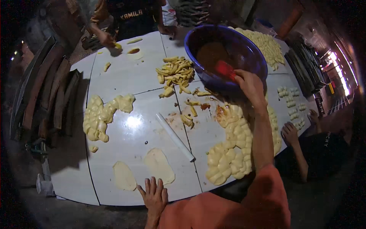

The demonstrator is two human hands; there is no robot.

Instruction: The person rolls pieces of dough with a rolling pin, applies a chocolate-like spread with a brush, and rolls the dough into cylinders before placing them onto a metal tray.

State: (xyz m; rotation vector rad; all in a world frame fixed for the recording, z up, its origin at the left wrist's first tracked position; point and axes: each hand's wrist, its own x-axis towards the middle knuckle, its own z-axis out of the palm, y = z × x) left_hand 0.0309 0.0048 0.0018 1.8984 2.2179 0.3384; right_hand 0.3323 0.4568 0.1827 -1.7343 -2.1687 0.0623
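Note:
My right hand (249, 86) reaches into a big blue basin (255, 57) and grips a red plastic scoop (225, 70). The scoop is above a brown mass (209, 53) in the basin; whether it touches that is unclear. My left hand (155, 194) rests at the table's near edge with its fingers spread. Just beyond its fingertips lie two flattened dough pieces, a smaller oval (124, 176) on the left and a larger one (159, 165) on the right. A white rolling pin (175, 136) lies slantwise to their right.
Yellow strips like cut banana (175, 71) lie heaped mid-table. Dough balls (232, 149) crowd beside my right forearm; another dough cluster (100, 116) lies left. Across the table, a person's hand (106, 39) holds something yellow. At right, another person's hand (289, 133) is near small pale rolls (292, 113).

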